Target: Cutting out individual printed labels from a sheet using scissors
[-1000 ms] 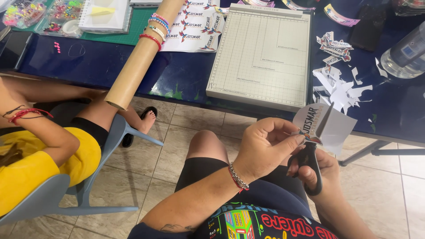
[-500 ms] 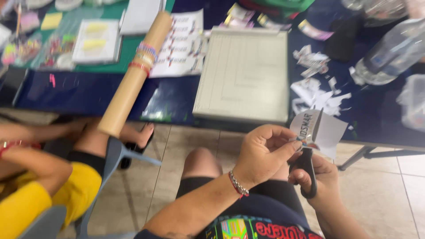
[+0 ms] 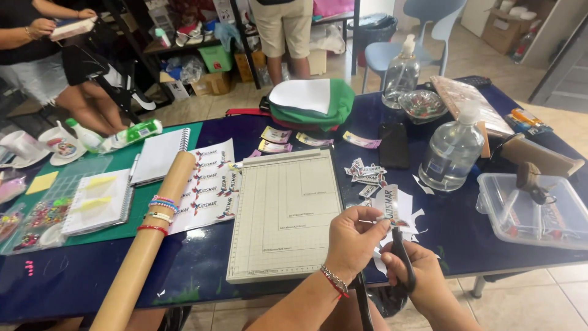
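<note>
**Trimming a small printed slip above the surface's near edge**

At lower centre, the left hand [image 3: 352, 240] pinches a small printed paper slip [image 3: 390, 207] between thumb and fingertips, holding it upright so its edge meets the black scissors [image 3: 401, 260]. The right hand [image 3: 422, 279] is closed through the scissor loops, apparently to cut. Paper offcuts [image 3: 366, 175] lie just beyond on the dark blue surface [image 3: 465, 245]. A grid cutting mat [image 3: 285, 214] lies to the left, clear of the hands.
</note>
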